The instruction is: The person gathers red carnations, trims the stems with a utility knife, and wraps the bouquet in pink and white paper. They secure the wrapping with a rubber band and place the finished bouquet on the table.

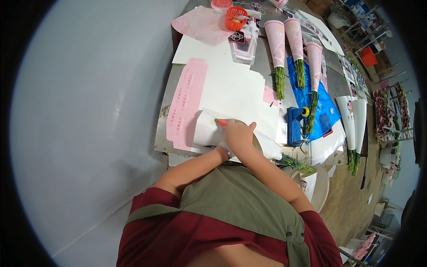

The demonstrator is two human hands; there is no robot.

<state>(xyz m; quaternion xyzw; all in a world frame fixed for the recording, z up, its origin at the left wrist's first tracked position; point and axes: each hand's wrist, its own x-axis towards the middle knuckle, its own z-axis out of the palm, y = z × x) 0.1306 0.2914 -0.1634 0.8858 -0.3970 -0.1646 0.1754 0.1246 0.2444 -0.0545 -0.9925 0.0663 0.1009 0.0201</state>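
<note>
Before me lies a white paper wrap [207, 130] rolled round a bundle whose green stems [295, 163] stick out at its lower right end. My right hand [238, 135] is over the roll's opening, its thumb raised, its fingers bent down and partly hidden. By its fingertips shows a small red-orange thing [222, 122] that I cannot identify. My left hand [226, 146], crossing from the left with a bracelet at the wrist, is mostly hidden behind the right hand and wrist. Beneath are a stack of white paper sheets [233, 86] and pink printed paper [186, 103].
A blue tape dispenser [294, 128] stands right of the sheets. Beyond it, pink-wrapped stem bundles [276, 43] lie by a blue plastic bag [323, 113]. A red basket [236, 18] stands at the back. White-wrapped bundles [348, 123] lie at the right edge, and a round tub [322, 187] stands below.
</note>
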